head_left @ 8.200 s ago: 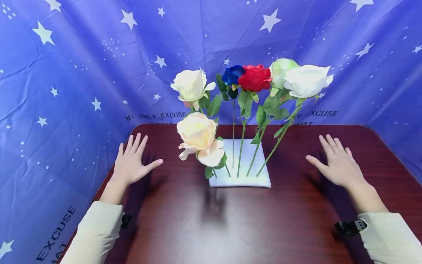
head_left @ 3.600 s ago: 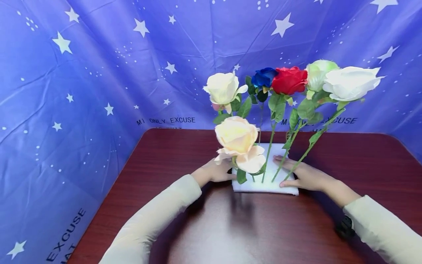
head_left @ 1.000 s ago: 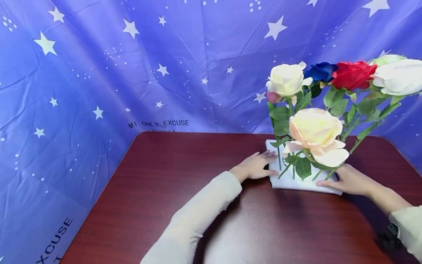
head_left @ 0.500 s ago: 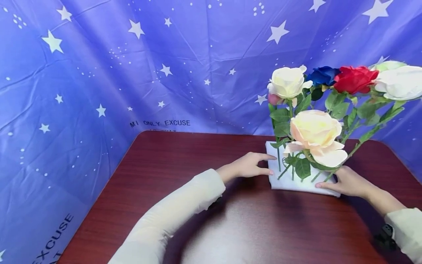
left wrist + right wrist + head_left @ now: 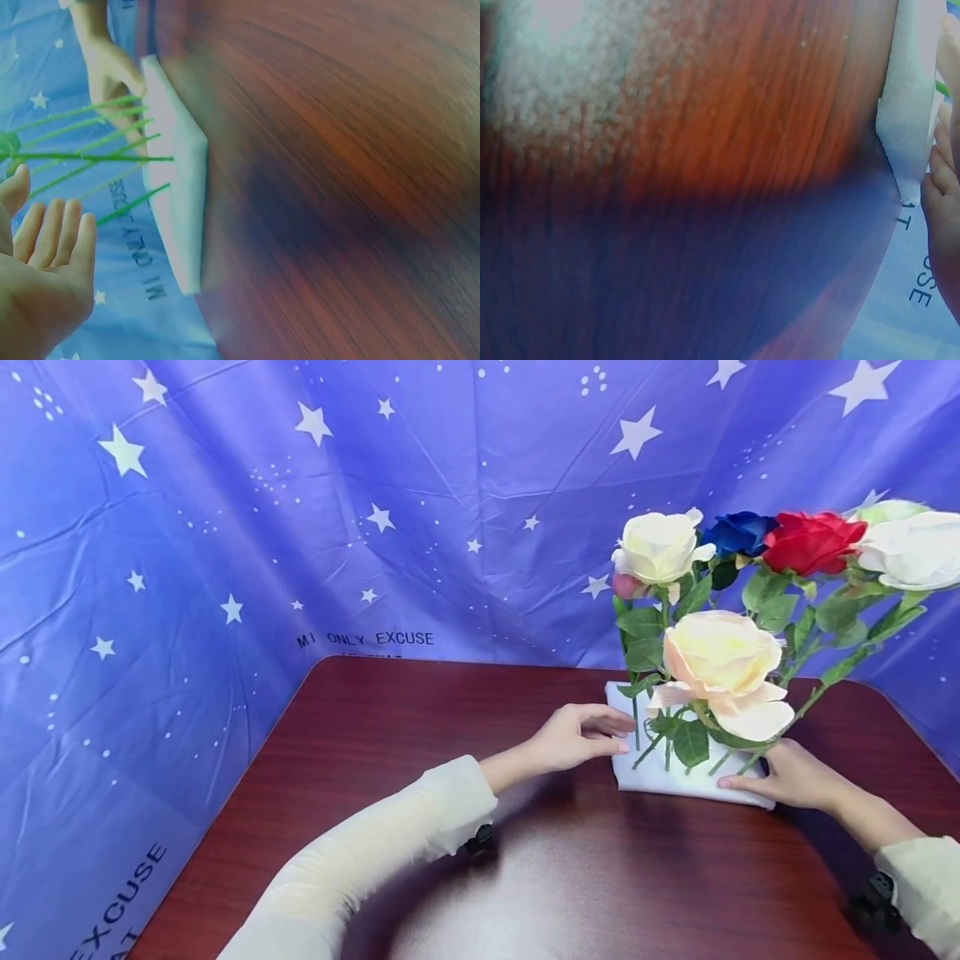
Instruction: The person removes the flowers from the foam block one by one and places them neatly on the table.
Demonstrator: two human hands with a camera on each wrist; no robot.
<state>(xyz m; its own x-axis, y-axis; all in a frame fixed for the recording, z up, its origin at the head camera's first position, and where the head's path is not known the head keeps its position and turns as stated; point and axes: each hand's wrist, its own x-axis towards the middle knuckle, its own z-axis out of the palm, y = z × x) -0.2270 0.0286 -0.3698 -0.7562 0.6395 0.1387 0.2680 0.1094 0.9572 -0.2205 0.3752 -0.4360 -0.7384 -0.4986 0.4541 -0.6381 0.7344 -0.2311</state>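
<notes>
In the head view a white foam block (image 5: 682, 781) lies on the right part of the table with several artificial roses planted in it. Among them are a peach rose (image 5: 723, 664) in front, a cream rose (image 5: 660, 547), a blue rose (image 5: 741, 533), a red rose (image 5: 813, 542) and a white rose (image 5: 915, 552). My left hand (image 5: 573, 739) hovers by the block's left side near the stems, fingers loosely bent, holding nothing. The left wrist view shows these fingers (image 5: 64, 232) apart from the foam. My right hand (image 5: 802, 777) rests on the block's right end, thumb on top; its other fingers are partly hidden by flowers.
The dark red wooden table (image 5: 390, 735) has rounded back corners. A blue curtain (image 5: 435, 485) with white stars and printed lettering stands behind and to the left. A pink bud (image 5: 626, 585) sits just under the cream rose, and a pale green bloom (image 5: 888, 510) is partly behind the white one.
From early on, both hands came in from the sides to the foam block, which moved right with its roses. In the last second my left hand lifted off the block's left edge; my right hand stayed.
</notes>
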